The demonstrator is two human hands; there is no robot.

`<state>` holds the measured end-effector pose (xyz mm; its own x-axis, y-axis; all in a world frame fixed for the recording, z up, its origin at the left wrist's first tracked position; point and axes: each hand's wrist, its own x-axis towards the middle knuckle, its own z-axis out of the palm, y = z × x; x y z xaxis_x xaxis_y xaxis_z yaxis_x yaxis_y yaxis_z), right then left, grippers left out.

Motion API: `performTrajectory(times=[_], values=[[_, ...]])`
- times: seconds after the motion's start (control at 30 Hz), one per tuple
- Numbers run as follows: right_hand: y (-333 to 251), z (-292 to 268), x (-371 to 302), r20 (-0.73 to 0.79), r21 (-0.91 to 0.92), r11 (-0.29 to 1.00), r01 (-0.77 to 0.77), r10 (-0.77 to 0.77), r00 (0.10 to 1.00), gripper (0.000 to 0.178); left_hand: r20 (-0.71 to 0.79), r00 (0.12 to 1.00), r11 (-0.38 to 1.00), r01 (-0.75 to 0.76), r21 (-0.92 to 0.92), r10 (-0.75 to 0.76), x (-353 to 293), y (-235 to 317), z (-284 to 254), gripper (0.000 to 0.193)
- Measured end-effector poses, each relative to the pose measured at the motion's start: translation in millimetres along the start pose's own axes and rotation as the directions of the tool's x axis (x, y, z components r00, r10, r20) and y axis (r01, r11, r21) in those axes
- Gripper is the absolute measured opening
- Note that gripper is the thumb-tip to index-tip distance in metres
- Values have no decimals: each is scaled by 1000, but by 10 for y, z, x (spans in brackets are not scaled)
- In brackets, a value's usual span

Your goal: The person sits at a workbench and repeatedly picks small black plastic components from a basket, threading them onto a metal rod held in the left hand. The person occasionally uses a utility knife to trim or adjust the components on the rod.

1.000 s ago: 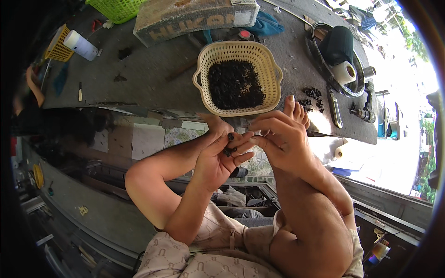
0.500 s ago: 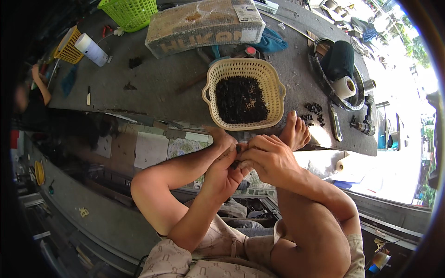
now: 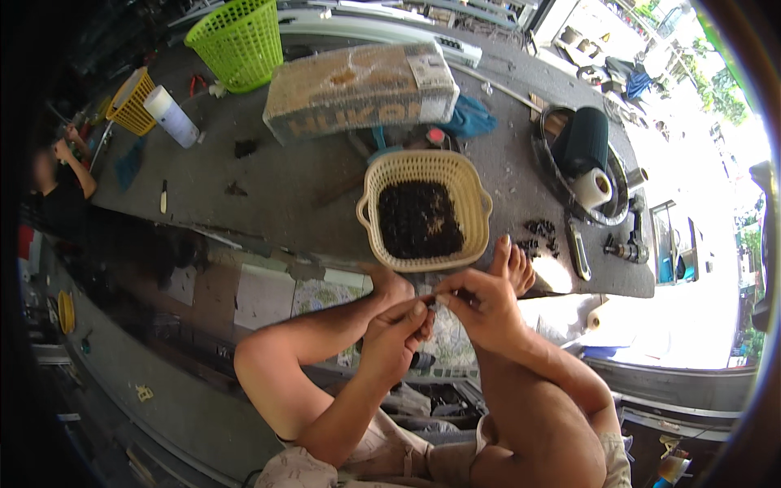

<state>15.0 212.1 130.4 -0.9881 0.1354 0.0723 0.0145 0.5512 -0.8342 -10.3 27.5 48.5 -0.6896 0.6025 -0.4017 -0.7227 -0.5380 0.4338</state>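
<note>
My left hand (image 3: 394,333) is closed, thumb against the fingers, around a small black piece (image 3: 430,302) whose kind is too small to tell. Meeting it from the right, my right hand (image 3: 486,307) pinches at the same piece with thumb and forefinger. Both hands are held over my bent legs, in front of the bench edge. Just beyond them stands a cream plastic basket (image 3: 368,183) with small black parts (image 3: 415,220) spread over its bottom. More small black parts (image 3: 538,228) lie on the bench to the right of the basket, near my foot.
On the grey bench (image 3: 285,187) are a plastic-wrapped cardboard box (image 3: 358,89), a green basket (image 3: 236,49), a white spray can (image 3: 171,118), a box cutter (image 3: 579,252), a power drill (image 3: 633,236) and a dark roll (image 3: 586,138). Another person (image 3: 69,175) is at the far left.
The view has tilted, so bench and basket appear lower. My right hand has drawn slightly away from my left, its fingers now in a pinch; the small black piece stays between the hands.
</note>
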Motion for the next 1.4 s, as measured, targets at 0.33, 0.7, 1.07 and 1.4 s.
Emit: performTrajectory(times=[0.33, 0.7, 1.07, 1.4], values=[[-4, 20, -4, 48, 25, 1000, -18, 17, 999, 13, 19, 999, 993, 39, 111, -41, 22, 109, 42, 25], [25, -5, -6, 141, 64, 997, -42, 33, 990, 12, -3, 1000, 948, -24, 317, 26, -6, 112, 13, 24], [-5, -61, -5, 162, 69, 995, 68, -79, 984, 12, -15, 997, 942, -71, 328, 80, -40, 77, 42, 23], [47, -20, -24, 156, -39, 991, 125, -117, 981, 13, 6, 996, 953, -86, 291, 88, -4, -25, -5, 26]])
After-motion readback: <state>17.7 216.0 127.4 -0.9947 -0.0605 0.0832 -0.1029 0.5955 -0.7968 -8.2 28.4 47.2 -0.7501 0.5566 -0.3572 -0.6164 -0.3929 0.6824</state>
